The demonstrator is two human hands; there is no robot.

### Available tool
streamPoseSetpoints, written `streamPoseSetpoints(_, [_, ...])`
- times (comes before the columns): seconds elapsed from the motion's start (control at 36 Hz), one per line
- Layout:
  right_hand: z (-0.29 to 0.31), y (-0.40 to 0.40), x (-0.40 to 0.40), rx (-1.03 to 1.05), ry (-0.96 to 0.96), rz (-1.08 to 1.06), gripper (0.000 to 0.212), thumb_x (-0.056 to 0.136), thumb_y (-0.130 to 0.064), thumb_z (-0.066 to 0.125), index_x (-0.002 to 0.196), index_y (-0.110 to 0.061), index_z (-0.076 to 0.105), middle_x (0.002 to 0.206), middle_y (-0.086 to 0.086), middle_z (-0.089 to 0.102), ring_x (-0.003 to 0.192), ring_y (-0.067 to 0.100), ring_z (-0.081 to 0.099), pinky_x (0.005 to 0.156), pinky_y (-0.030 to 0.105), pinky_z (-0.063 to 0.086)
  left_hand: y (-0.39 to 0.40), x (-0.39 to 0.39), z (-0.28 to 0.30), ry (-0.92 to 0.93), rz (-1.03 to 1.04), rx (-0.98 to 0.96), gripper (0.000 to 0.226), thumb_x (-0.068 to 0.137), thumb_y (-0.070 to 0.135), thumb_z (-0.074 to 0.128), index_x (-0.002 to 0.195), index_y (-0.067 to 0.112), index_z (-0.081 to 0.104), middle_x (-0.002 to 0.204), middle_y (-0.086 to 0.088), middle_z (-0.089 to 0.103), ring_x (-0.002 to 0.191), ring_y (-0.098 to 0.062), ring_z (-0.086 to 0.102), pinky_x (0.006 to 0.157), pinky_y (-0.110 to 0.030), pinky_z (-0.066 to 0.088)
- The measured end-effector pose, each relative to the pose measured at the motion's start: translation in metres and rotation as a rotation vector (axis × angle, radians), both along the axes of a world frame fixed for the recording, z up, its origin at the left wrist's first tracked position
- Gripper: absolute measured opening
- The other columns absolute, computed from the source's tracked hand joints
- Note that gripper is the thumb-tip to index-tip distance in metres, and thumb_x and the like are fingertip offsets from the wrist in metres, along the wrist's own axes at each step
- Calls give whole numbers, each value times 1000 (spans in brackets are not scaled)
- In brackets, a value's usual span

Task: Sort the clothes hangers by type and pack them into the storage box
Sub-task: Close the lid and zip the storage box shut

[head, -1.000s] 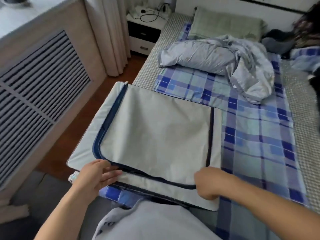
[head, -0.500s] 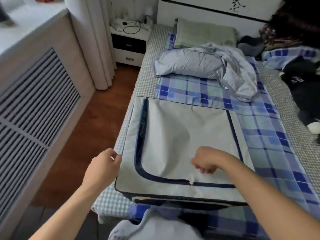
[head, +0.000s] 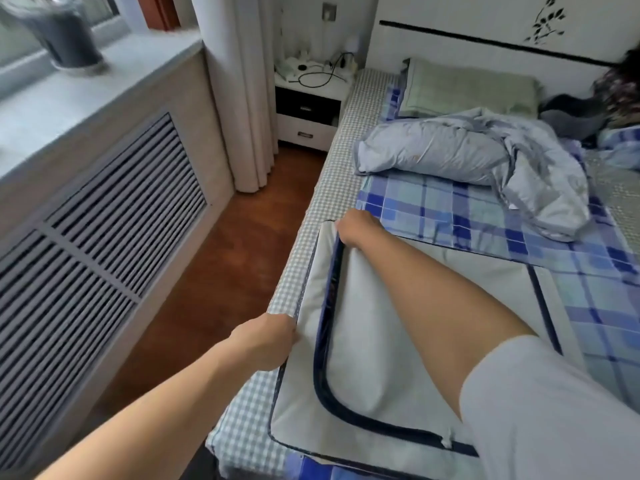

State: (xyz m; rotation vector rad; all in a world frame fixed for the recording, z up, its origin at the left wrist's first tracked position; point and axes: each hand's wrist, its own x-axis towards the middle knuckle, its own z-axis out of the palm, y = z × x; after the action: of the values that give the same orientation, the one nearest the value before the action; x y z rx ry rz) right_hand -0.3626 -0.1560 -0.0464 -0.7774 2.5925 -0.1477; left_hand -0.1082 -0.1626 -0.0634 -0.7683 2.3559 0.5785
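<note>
A grey fabric storage box (head: pixel 398 341) with dark blue zip trim lies flat on the bed (head: pixel 311 237), at the edge nearest the wooden floor (head: pixel 225 271). The left hand (head: pixel 266 341) grips the box's left edge about halfway along, fingers curled over the fabric. The right hand (head: pixel 356 226) reaches across the lid to the box's far left corner, fingers closed at the end of the zip line; whether it pinches the zip pull cannot be told. Beyond the box lie a crumpled grey quilt (head: pixel 485 161) and a green pillow (head: pixel 467 88). A white nightstand (head: pixel 308 109) stands past the box's far left corner.
</note>
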Motion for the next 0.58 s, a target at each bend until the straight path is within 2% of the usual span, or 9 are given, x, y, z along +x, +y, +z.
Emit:
streamPoseSetpoints(0.08, [-9, -10, -12, -61, -82, -77, 35, 95, -30, 58, 120, -7, 63, 119, 8, 63, 112, 35, 62, 83, 34, 50, 3, -1, -1, -18, -5, -44, 23, 107, 39, 41, 90, 24, 45, 104, -6, 62, 95, -32, 62, 75, -36, 45])
streamPoseSetpoints(0.14, [-20, -19, -27, -130, -83, -139, 31, 85, -26, 67, 112, -13, 70, 119, 7, 68, 106, 32, 65, 83, 31, 54, 4, 0, 1, -15, -4, -44, 20, 107, 39, 40, 93, 25, 45, 107, -6, 62, 95, -32, 61, 75, -36, 44])
streamPoseSetpoints(0.19, [-29, -26, -36, -198, -41, -164, 25, 83, -22, 67, 106, -16, 73, 116, 8, 70, 104, 30, 66, 86, 32, 56, 3, 0, 0, -14, 14, -24, 21, 108, 39, 40, 92, 24, 44, 100, -4, 58, 88, -29, 56, 75, -36, 44])
streamPoseSetpoints(0.33, [-19, -3, -7, -231, 256, 49, 16, 93, -13, 57, 96, -13, 72, 100, 10, 69, 93, 34, 67, 72, 34, 51, 2, 2, -3, 15, 71, 48, 36, 107, 40, 38, 74, 26, 37, 93, -1, 55, 87, -29, 56, 77, -37, 47])
streamPoseSetpoints(0.39, [-21, 15, 10, -235, 292, 132, 17, 91, -7, 53, 89, -12, 69, 96, 8, 66, 87, 33, 66, 66, 32, 44, 4, 6, -4, 37, 91, 54, 38, 108, 40, 36, 73, 26, 36, 88, 0, 54, 83, -28, 55, 74, -36, 45])
streamPoseSetpoints(0.47, [-25, 52, 45, -320, 171, 223, 14, 94, -17, 58, 88, -15, 70, 97, 2, 65, 88, 28, 63, 70, 31, 43, 10, 14, -6, 102, 145, 48, 38, 108, 42, 32, 74, 24, 35, 79, 3, 53, 74, -26, 54, 66, -35, 41])
streamPoseSetpoints(0.58, [-31, 116, 117, -437, -24, 309, 11, 88, -20, 66, 83, -15, 74, 90, 1, 67, 90, 24, 61, 78, 36, 51, 15, 23, -9, 172, 217, 68, 37, 108, 40, 32, 75, 24, 36, 80, 1, 58, 70, -27, 53, 65, -35, 42])
